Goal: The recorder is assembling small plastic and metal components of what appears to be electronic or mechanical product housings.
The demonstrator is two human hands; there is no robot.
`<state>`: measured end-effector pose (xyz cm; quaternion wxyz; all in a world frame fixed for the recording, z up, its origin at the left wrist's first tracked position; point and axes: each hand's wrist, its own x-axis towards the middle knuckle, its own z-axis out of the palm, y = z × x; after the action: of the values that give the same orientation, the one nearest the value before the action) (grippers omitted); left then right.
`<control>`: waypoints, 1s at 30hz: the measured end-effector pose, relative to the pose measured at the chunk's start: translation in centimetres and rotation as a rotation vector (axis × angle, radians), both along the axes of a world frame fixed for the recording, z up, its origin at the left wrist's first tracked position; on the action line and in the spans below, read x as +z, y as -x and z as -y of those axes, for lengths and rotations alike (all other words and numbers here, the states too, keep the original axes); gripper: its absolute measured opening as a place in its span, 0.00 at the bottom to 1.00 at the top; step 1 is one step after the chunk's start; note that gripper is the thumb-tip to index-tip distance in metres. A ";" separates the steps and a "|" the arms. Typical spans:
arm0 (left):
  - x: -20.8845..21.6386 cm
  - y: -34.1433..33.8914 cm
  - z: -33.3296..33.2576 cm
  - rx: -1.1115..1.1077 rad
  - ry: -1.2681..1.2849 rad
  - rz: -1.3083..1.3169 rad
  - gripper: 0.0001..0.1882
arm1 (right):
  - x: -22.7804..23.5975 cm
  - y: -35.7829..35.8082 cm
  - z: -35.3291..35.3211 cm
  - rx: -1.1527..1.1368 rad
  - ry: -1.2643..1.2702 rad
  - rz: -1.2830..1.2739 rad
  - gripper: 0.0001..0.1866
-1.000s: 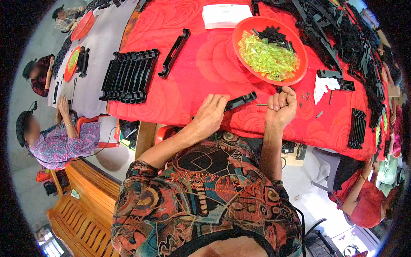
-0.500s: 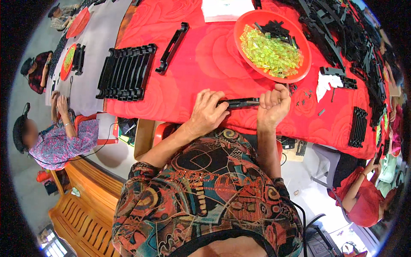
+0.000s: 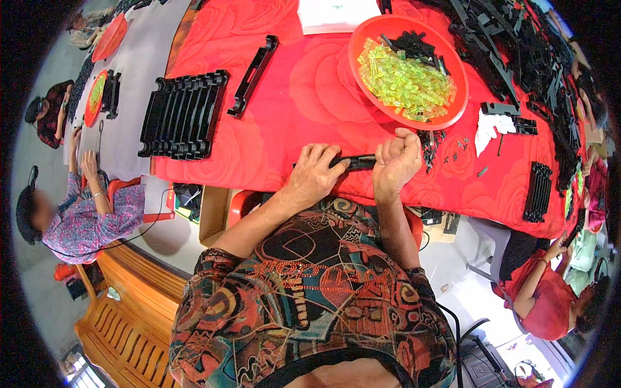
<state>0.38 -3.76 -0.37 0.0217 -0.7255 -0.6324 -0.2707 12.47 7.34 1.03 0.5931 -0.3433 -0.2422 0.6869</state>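
Observation:
Over the near edge of the red-covered table, my left hand (image 3: 315, 173) is closed round a long black plastic bar (image 3: 354, 163), its fingers curled over the top. My right hand (image 3: 396, 167) makes a fist at the bar's right end. Its fingers hide whatever is inside them, and I cannot tell if it grips the bar or a small tool. Beyond my right hand stands a red bowl (image 3: 460, 107) with yellow-green clear pieces (image 3: 407, 87) and small black pieces (image 3: 419, 46).
At left lies a row of black bars (image 3: 183, 115) beside a single bar (image 3: 253, 76). Tiny black parts (image 3: 429, 147), a white cloth (image 3: 493, 129) and a smaller black stack (image 3: 537, 192) lie at right, below a black parts heap (image 3: 498, 45). People sit on both sides.
My right hand has come left toward my left hand, so less of the bar shows between them. More tiny black parts show beside the bowl. The whole view has shifted slightly.

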 end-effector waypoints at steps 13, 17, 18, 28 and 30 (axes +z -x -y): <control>-0.4 0.0 -0.2 -0.034 0.031 0.042 0.11 | -0.4 0.2 0.2 -0.016 -0.011 0.021 0.12; -0.8 0.0 -0.2 -0.043 0.018 0.062 0.11 | -0.4 0.5 0.3 -0.048 -0.013 0.088 0.13; -0.8 0.0 -0.2 -0.044 0.013 0.068 0.11 | -0.4 0.6 0.3 -0.047 -0.014 0.092 0.13; -0.9 0.0 -0.6 -0.054 -0.011 0.088 0.08 | -0.4 1.1 0.3 -0.009 -0.052 0.098 0.13; -1.2 -0.1 -0.6 -0.058 -0.033 0.079 0.06 | -0.5 1.1 0.3 -0.001 -0.043 0.127 0.13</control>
<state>0.45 -3.21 -1.56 0.0007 -0.7316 -0.6071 -0.3102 11.33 7.02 0.56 0.5842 -0.3733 -0.2938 0.6580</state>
